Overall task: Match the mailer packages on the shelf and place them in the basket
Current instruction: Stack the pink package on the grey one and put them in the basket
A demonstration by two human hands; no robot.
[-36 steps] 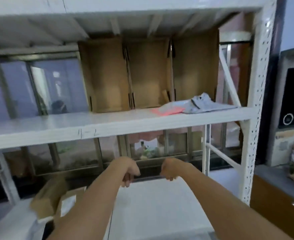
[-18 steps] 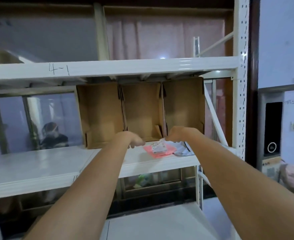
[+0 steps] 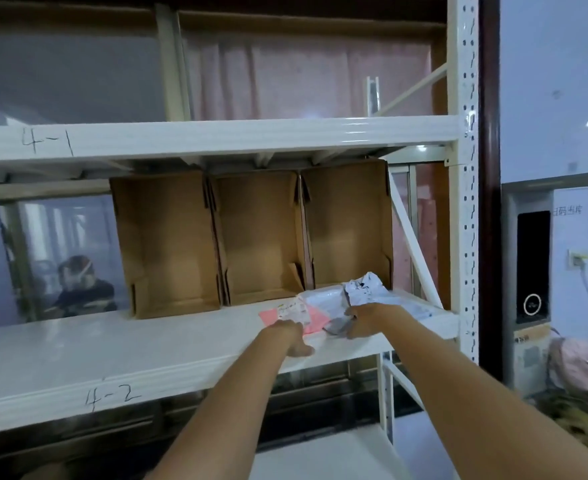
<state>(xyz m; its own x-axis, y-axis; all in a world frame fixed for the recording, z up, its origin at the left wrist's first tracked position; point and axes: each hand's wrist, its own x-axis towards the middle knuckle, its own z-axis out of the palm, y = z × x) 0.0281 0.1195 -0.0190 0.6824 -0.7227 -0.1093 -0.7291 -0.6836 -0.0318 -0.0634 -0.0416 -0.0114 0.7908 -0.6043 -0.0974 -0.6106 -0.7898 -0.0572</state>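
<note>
A pink mailer [image 3: 316, 318] with a white label lies flat on the white shelf board [image 3: 147, 344] marked 4-2, near its right end. Beside it on the right is a heap of crumpled grey-white mailers [image 3: 368, 291]. My left hand [image 3: 290, 337] rests palm down on the pink mailer's near edge, thumb spread out on the board. My right hand [image 3: 367, 322] grips the near corner of a grey mailer [image 3: 337, 328] from the heap. No basket is in view.
Three open cardboard boxes [image 3: 261, 237] stand on their sides at the back of the shelf, just behind the mailers. An upper board marked 4-1 [image 3: 216, 136] hangs overhead. The perforated upright post [image 3: 467, 202] bounds the right side. A person sits behind the glass at left.
My view rose from the lower level to shelf 4-2. Both hands came up from below the board and landed on the mailers, the right one taking hold of a grey mailer.
</note>
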